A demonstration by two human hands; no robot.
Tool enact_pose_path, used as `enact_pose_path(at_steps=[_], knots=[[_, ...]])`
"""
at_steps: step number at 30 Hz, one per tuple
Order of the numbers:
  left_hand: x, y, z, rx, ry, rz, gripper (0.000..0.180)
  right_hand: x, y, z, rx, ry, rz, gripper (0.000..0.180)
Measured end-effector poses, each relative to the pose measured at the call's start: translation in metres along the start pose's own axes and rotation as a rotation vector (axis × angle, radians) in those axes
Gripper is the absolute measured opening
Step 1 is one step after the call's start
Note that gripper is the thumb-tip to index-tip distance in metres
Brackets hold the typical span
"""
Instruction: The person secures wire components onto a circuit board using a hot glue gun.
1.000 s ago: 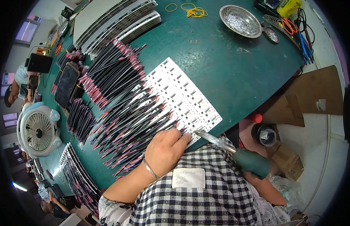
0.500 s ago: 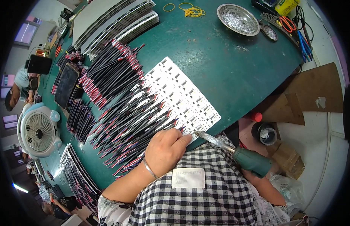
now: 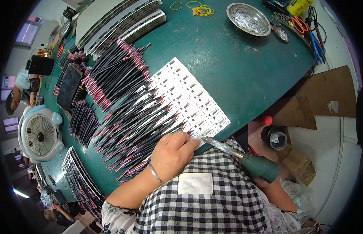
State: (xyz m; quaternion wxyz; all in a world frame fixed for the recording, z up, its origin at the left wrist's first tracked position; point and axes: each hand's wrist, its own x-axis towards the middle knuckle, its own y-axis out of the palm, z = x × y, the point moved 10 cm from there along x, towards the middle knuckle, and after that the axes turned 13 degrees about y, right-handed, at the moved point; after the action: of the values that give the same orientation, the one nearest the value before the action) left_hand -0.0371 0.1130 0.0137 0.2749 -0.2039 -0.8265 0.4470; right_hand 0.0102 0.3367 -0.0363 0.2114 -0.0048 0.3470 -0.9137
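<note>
A white circuit board panel [image 3: 189,95] with rows of small dark parts lies tilted on the green bench. Short black cables [image 3: 138,130] with red, white and blue ends run in rows from its left side. My left hand [image 3: 171,152] rests at the panel's near corner, fingers closed and pressed together; what they pinch is hidden. My right hand [image 3: 266,183] is wrapped round the green handle of a soldering iron [image 3: 261,167], which mostly hides it. The iron's tip meets the panel's near corner, just right of my left fingertips.
More cable bundles [image 3: 115,74] and a phone [image 3: 69,86] lie left. Stacked panels [image 3: 123,23] stand at the back. A metal dish [image 3: 248,19] with silvery bits and yellow rubber bands [image 3: 201,9] sit farther off. A fan [image 3: 40,134] stands left; cardboard [image 3: 325,93] is right of the bench.
The soldering iron has shifted very slightly to the left, its tip still at the panel's near corner. My left hand holds nearly the same place.
</note>
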Motion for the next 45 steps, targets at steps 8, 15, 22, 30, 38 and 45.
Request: enact_pose_path(at_steps=[8, 15, 22, 30, 38, 45], knots=[[-0.006, -0.005, 0.0, -0.011, 0.004, -0.04, 0.03, 0.068, -0.03, 0.008, 1.203, 0.048, -0.241, 0.053], [-0.018, -0.004, 0.004, -0.073, 0.031, -0.066, 0.029, 0.12, 0.016, 0.037, 1.404, 0.037, -0.184, 0.048], [0.004, -0.079, 0.033, -0.095, -0.009, -0.037, 0.015, 0.137, 0.022, 0.046, 1.387, 0.008, -0.149, 0.044], [0.014, -0.138, 0.187, 0.682, -0.248, -0.099, 0.037, 0.134, 0.025, 0.039, 1.442, 0.058, -0.175, 0.042], [0.015, -0.131, 0.2, 0.586, -0.205, -0.121, 0.03, 0.135, 0.022, 0.034, 1.425, 0.08, -0.187, 0.044], [0.001, -0.157, 0.171, 0.651, -0.144, -0.29, 0.032, 0.136, 0.025, 0.03, 1.505, 0.087, -0.163, 0.045]])
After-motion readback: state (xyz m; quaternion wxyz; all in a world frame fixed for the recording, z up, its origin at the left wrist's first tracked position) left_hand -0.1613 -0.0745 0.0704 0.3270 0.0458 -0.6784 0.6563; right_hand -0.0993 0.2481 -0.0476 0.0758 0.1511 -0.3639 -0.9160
